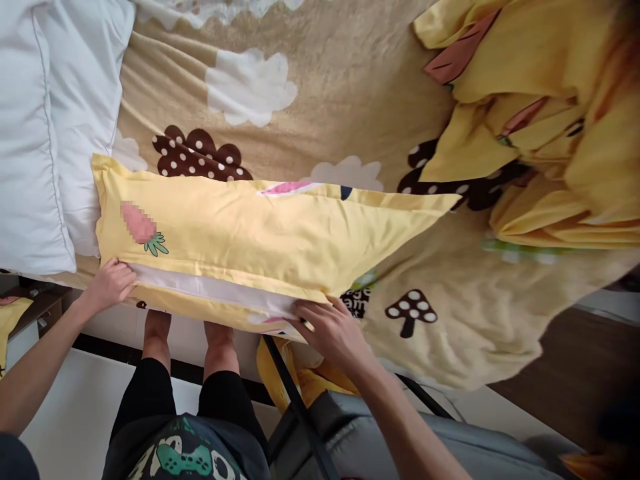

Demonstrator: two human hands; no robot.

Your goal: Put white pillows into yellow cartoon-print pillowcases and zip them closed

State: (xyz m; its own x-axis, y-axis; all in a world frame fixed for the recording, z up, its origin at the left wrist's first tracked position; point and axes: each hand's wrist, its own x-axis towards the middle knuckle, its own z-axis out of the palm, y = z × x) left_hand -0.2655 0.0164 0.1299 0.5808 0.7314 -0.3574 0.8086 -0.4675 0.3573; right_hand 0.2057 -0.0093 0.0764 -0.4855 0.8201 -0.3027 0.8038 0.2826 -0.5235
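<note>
A person stands at the near edge of a bed spread with a tan sheet printed with clouds and mushrooms, both hands on a yellow pillowcase that lies lengthwise along that edge. The left hand is curled around the hem at the left end of the case's open side, fingers closed on the cloth. The right hand rests at the other end of the opening, fingers stretched out nearly flat with their tips pressing on the hem and nothing clasped. Between the hands, a strip of the white pillow inside shows through the opening. Two bare white pillows sit at the bed's far-left corner, touching the case, and a crumpled yellow duvet cover is heaped along the right edge.
</note>
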